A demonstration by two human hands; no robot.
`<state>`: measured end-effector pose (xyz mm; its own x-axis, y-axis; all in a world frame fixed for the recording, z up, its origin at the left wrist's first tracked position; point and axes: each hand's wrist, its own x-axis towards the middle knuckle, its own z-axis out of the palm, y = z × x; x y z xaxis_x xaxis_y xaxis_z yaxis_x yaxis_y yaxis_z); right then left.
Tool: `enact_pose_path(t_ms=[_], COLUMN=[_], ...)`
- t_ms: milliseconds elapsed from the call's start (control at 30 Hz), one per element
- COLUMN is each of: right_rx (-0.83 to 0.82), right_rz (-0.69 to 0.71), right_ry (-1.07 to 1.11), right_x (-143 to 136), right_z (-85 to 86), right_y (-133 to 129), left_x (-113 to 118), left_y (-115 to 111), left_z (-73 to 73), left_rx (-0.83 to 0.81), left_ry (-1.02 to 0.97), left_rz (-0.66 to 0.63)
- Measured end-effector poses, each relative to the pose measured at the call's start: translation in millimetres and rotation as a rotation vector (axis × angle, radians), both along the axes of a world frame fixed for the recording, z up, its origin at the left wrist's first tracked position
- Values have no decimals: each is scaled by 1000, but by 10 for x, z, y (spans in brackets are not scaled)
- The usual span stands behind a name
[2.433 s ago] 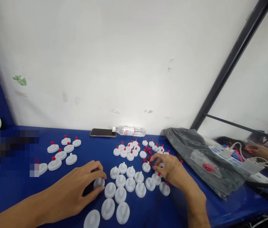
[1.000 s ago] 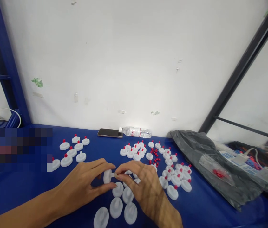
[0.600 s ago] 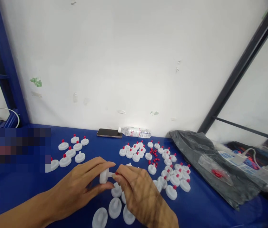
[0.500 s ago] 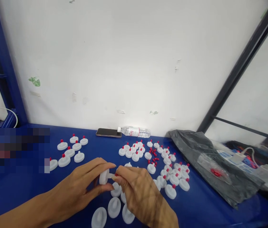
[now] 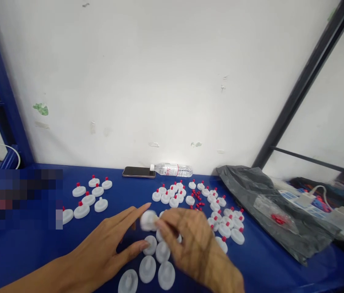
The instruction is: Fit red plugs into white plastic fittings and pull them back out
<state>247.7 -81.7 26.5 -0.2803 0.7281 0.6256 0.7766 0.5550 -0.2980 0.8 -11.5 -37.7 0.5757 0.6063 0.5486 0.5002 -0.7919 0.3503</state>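
Observation:
My right hand (image 5: pixel 191 240) pinches a white squeeze-bottle lid (image 5: pixel 147 220), which is blurred by motion. Its fingers cover the nozzle end, so I cannot tell whether a red tip is on it. Left of the lid, my left hand (image 5: pixel 106 240) has thumb and index finger spread apart with nothing gripped. Below both hands several white lids without red tips (image 5: pixel 147 269) lie on the blue table, nozzles up. Small red tip caps (image 5: pixel 196 196) lie loose beyond the right hand, among many white lids with red tips (image 5: pixel 224 230).
More red-tipped lids (image 5: pixel 81 210) stand at the left. A phone (image 5: pixel 139 172) and a water bottle (image 5: pixel 172 169) lie by the wall. A grey plastic bag (image 5: pixel 294 236) carries a clear pouch of red pieces (image 5: pixel 278 219). Power strips with white cables (image 5: pixel 307 199) are at far right.
The left hand has let go of the white lid and its fingers have spread. The right hand now holds the lid alone, turned and moved slightly right.

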Motion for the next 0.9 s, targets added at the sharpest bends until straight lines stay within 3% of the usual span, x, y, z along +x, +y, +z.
enact_pose_path(t_ms=[67, 167, 267, 433, 633, 900], right_rx=[-25, 2, -154, -277, -284, -316], right_rz=[-160, -517, -675, -657, -635, -668], right_ry=[31, -10, -111, -113, -153, -268], right_x=[261, 734, 1114, 1292, 1269, 1329], right_z=[85, 175, 180, 97, 22, -32], right_y=[-17, -6, 35, 81, 109, 128], left_x=[19, 54, 83, 101, 78, 96], left_y=[-28, -69, -97, -105, -86, -57], left_z=[78, 194, 237, 232, 166, 156], left_rx=[-64, -83, -122, -227, -194, -189], left_ry=[14, 9, 46, 131, 119, 77], left_rz=[-55, -147, -197, -227, -118, -158])
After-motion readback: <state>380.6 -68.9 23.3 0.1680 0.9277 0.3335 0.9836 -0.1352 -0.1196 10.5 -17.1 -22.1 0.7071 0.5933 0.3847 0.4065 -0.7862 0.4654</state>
